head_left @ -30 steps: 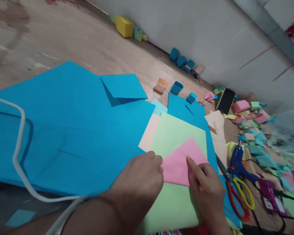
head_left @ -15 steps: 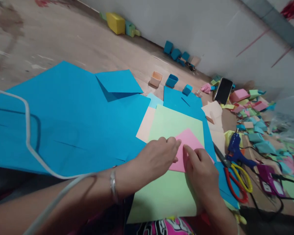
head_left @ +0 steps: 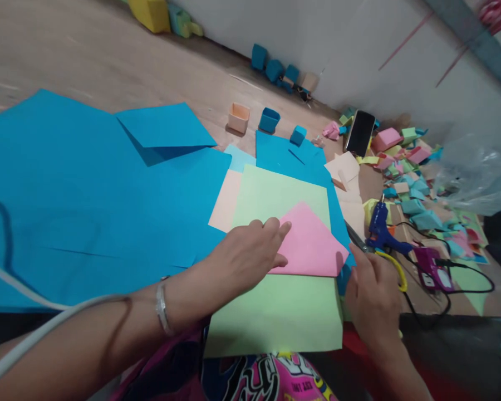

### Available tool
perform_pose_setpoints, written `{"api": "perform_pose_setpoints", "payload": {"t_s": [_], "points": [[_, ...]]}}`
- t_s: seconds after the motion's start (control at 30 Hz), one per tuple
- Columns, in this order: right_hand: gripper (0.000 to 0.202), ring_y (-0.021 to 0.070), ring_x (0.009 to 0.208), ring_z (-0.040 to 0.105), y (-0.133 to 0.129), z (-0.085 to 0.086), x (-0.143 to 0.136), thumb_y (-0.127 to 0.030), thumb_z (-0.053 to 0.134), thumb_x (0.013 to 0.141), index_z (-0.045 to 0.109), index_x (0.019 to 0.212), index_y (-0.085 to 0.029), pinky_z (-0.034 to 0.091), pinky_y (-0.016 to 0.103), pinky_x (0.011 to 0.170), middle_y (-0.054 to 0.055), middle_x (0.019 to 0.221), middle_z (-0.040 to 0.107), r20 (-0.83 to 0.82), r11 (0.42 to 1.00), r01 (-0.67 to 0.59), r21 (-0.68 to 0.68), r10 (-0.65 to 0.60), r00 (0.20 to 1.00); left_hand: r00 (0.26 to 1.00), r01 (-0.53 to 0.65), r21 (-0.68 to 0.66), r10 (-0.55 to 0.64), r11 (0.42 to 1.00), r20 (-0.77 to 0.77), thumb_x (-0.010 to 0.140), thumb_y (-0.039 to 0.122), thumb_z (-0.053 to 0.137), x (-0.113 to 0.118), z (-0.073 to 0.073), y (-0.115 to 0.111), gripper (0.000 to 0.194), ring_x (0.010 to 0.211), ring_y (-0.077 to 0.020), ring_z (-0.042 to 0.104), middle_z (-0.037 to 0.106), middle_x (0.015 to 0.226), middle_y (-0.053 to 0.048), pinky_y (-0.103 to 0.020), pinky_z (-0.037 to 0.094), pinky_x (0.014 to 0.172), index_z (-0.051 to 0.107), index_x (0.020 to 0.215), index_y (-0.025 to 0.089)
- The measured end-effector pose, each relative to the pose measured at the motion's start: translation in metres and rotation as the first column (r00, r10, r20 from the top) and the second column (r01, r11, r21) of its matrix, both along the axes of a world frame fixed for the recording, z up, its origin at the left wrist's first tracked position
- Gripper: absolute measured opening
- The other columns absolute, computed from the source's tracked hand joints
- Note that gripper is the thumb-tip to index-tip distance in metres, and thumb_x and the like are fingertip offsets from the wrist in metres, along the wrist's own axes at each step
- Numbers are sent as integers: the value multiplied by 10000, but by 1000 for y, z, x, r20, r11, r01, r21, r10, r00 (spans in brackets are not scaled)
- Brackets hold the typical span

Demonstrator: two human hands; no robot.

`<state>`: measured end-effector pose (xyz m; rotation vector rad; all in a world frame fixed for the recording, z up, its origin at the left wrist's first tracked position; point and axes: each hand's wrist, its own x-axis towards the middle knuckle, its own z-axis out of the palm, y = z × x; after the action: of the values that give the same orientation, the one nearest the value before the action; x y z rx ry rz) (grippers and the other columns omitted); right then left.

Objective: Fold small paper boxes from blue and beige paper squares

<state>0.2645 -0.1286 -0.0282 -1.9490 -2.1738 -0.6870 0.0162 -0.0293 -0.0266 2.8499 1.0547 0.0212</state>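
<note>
A pink paper, folded to a point, lies on a light green sheet. My left hand presses on its left part, thumb and index finger apart. Just past the pink paper's right corner is my right hand, its fingers loosely bent and apart over the scissors. The yellow handle and part of the blades show; the hand covers the red handle. Whether the fingers touch the scissors I cannot tell.
Large blue sheets spread left. A blue glue gun, a purple device with black cables, a phone and many paper pieces lie right. Small paper boxes stand behind. A white cable crosses my left arm.
My right hand has left the pink paper and moved right to the scissors. My left hand stays on the paper. The view has shifted to the right.
</note>
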Motion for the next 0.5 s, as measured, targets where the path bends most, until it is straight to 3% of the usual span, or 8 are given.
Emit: {"api": "perform_pose_setpoints", "payload": {"t_s": [0.13, 0.23, 0.33, 0.4, 0.5], "points": [[339, 189, 807, 520, -5, 5, -29, -145, 434, 947, 592, 1239, -212, 442, 315, 677, 72, 911, 588, -101, 979, -178, -100, 168, 981, 1000, -9, -15, 8, 1000, -16, 975, 528, 406, 1, 2, 1, 599, 799, -195, 543, 572, 1042, -105, -304, 288, 537, 355, 1445, 161], [390, 203, 830, 519, -13, 1, -43, -101, 437, 934, 546, 1298, -189, 427, 335, 688, 81, 899, 598, -117, 944, -289, -158, 273, 955, 1000, -15, -14, 15, 1000, -27, 975, 524, 413, 2, 3, 0, 611, 824, -199, 548, 571, 1074, -109, -302, 305, 550, 329, 1458, 159], [384, 233, 813, 499, -26, -1, -29, -61, 438, 902, 563, 1263, -94, 399, 369, 668, 122, 887, 601, -7, 959, -229, -167, 231, 973, 1000, -11, -12, 11, 1000, -16, 968, 534, 423, 1, 0, 0, 609, 830, -199, 544, 566, 1071, -100, -305, 311, 559, 346, 1447, 165], [395, 238, 800, 498, -35, 2, -14, -6, 419, 856, 615, 1187, -93, 388, 372, 657, 123, 882, 603, 46, 972, -157, -176, 167, 985, 1000, -6, 6, 6, 1000, -5, 969, 546, 407, 1, -1, 0, 601, 820, -196, 535, 561, 1064, -101, -310, 297, 553, 366, 1434, 167], [353, 239, 825, 514, -40, 10, -7, 5, 426, 832, 665, 1057, -125, 408, 382, 693, 114, 910, 602, -11, 987, -121, -104, 120, 993, 1000, 13, 44, -13, 999, -4, 982, 547, 360, 1, -1, 1, 586, 791, -194, 516, 555, 1048, -108, -328, 265, 538, 397, 1413, 152]]}}
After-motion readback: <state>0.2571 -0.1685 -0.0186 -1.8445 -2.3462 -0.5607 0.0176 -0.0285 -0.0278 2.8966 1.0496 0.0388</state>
